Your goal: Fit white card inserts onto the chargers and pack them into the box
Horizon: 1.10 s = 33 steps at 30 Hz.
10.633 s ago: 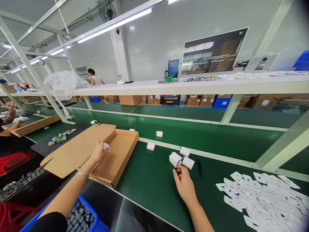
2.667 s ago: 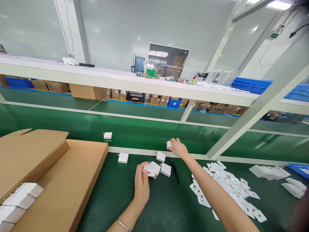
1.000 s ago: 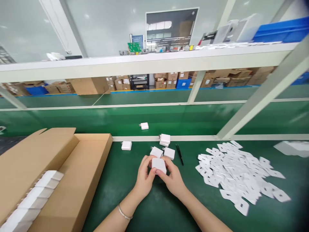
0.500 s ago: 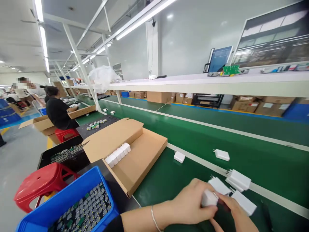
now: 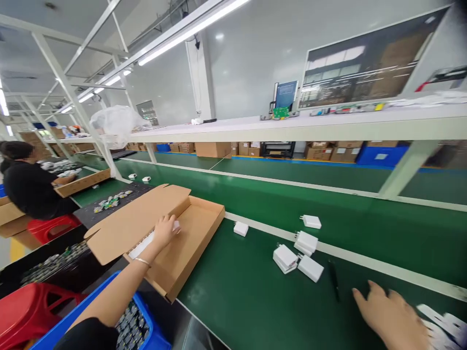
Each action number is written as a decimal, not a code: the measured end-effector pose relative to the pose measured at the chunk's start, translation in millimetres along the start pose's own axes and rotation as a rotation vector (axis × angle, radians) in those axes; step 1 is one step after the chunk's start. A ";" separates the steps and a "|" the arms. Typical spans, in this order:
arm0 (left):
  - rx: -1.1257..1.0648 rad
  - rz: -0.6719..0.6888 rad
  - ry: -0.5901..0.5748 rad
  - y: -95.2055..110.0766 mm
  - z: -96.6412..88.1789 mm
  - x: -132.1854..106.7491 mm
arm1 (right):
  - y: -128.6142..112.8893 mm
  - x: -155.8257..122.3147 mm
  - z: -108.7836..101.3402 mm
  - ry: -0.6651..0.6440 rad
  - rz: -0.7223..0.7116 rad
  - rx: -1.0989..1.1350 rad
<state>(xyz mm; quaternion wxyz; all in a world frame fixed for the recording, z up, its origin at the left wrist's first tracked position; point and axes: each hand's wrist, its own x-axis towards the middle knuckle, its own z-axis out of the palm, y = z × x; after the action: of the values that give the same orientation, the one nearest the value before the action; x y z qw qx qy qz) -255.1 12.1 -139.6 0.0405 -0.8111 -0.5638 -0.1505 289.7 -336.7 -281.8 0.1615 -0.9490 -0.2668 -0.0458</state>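
My left hand [image 5: 165, 230] reaches into the open cardboard box [image 5: 189, 243], closed on a white charger [image 5: 176, 225] at the end of the row of white chargers [image 5: 143, 243] along the box's fold. My right hand [image 5: 392, 318] lies flat with fingers spread on the green mat, holding nothing, beside white paper labels [image 5: 443, 324]. Loose white chargers [image 5: 297, 253] lie between the hands, next to a black pen [image 5: 332, 280].
Two more chargers [image 5: 241, 228] [image 5: 311, 221] lie near the green conveyor [image 5: 328, 199]. A blue bin of parts [image 5: 131, 324] and a red stool [image 5: 22, 311] are at lower left. Another person in black [image 5: 27, 182] sits further left. A white shelf [image 5: 292, 127] runs overhead.
Half a second ago both hands held one charger over the mat. Now my left hand has carried it left into the box, and my right hand has dropped flat near the labels.
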 end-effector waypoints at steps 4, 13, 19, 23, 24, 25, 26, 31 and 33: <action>0.147 0.079 -0.001 -18.8 11.2 2.4 | -34.2 -21.0 -22.8 -0.138 -0.129 -0.105; 0.346 0.037 -0.033 -25.0 19.6 20.6 | -54.3 -41.2 -77.2 -0.239 0.018 -0.095; 0.457 -0.216 -0.178 -19.1 19.3 34.8 | -61.8 -44.7 -85.9 -0.206 -0.017 -0.005; 0.515 0.028 0.006 44.8 9.1 26.9 | -63.3 -46.7 -81.3 -0.191 -0.056 0.036; 0.475 0.184 0.054 69.7 4.8 20.1 | -63.3 -46.9 -80.9 -0.187 -0.064 0.046; 0.408 0.284 0.103 97.1 0.5 11.5 | -63.3 -47.0 -80.8 -0.182 -0.070 0.055; 0.334 0.376 0.124 126.2 -3.2 1.3 | -63.3 -46.9 -81.2 -0.177 -0.074 0.061; -0.034 0.725 -0.038 261.4 -0.5 -57.4 | -64.5 -46.7 -85.5 -0.158 -0.069 0.040; -0.096 0.765 -0.101 296.7 13.1 -74.7 | -63.8 -46.8 -87.2 -0.163 -0.063 0.009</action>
<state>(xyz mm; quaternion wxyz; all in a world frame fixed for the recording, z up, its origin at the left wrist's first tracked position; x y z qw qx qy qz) -1.3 -159.3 -142.8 0.0276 -0.9701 -0.2142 -0.1107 216.4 -337.1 -189.6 0.1420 -0.9400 -0.3088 0.0279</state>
